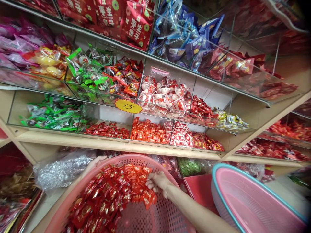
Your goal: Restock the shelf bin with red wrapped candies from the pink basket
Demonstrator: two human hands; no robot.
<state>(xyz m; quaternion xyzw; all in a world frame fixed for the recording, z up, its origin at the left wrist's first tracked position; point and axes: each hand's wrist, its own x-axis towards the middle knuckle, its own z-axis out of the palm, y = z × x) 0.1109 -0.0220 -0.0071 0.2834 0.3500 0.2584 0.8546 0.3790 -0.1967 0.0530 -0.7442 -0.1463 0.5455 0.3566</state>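
A pink perforated plastic basket (pixel 136 157) is tilted before me, with dark red wrapped candies (pixel 97 194) heaped on its left side and orange-red wrapped candies (pixel 137 176) at its upper middle. At the far left rim is my left hand (pixel 96 161), closed along the basket's outer edge; part of it is hidden by the rim. Inside the basket, my right hand (pixel 159 183) has its fingers curled together on the orange-red candies at the right end of the pile. Part of the basket's bottom shows bare beneath.
Shelves with clear dividers hold many wrapped candies; orange-red ones (pixel 150 131) fill a lower bin. A yellow tag (pixel 128 105) reads 15. On the right stands a pink basin (pixel 252 197) with a blue rim. A clear plastic bag (pixel 63 168) lies left, under the shelf ledge (pixel 73 140).
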